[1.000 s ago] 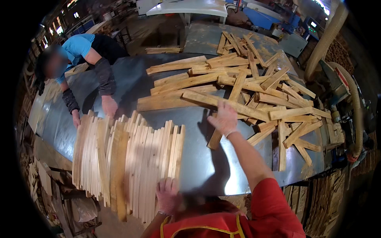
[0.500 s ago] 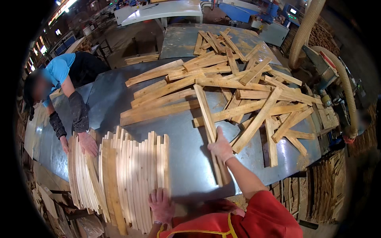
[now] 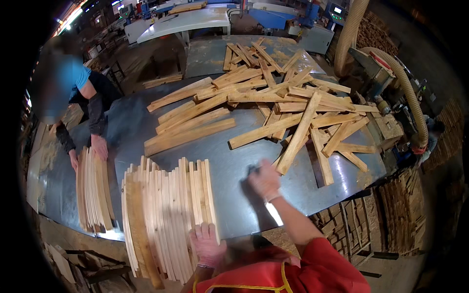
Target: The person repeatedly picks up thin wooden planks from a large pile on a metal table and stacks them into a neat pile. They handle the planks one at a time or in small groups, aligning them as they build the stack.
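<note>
A row of pale wooden strips [image 3: 168,215], standing on edge side by side, reaches over the near edge of the metal table [image 3: 229,195]. My left hand [image 3: 207,245], in a pinkish glove, lies with fingers stretched over the near right end of this row. Over the bare metal to the right is my right hand [image 3: 265,180], gloved too, slightly blurred, with its fingers loosely apart and no board in it. It is nearest to a slanting board [image 3: 299,134] at the front of a jumbled pile of wooden boards [image 3: 278,93].
At the left, a co-worker's gloved hands [image 3: 99,147] hold a smaller bundle of strips [image 3: 93,190]. Stacked wood [image 3: 398,215] stands below the table's right side. A ribbed hose [image 3: 408,93] and machinery are at the right; a white-topped machine table [image 3: 185,22] stands behind.
The board my right hand held upright is out of that hand, and a strip now stands at the row's right end. The co-worker's bundle has moved left, apart from the row.
</note>
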